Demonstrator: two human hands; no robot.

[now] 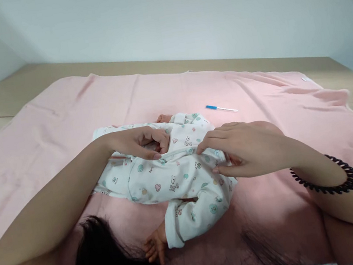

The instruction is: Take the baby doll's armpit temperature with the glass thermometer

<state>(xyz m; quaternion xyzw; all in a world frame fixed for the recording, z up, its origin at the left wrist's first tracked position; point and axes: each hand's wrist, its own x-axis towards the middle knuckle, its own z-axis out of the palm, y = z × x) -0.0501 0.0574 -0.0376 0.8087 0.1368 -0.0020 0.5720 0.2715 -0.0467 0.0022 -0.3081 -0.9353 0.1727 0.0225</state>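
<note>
A baby doll (160,236) lies on its back, dressed in a white romper (156,177) printed with small animals and green dots. Its head is mostly hidden behind my right hand. My left hand (141,142) is curled at the belly, thumb and bent fingers on the romper's front edge. Across the upper chest, near the snaps and collar, rests my right hand (245,148), fingers stretched out and thumb apart, fingertips touching the cloth. One doll hand sticks out of a folded cuff near me, the other on the far side.
The doll lies on a pink blanket (70,108) with wrinkles at its right side. Beyond the doll is a thermometer (221,108) with a blue end. Under the blanket is a wooden table (54,70) against a white wall. Dark hair (98,255) hangs into the lower view.
</note>
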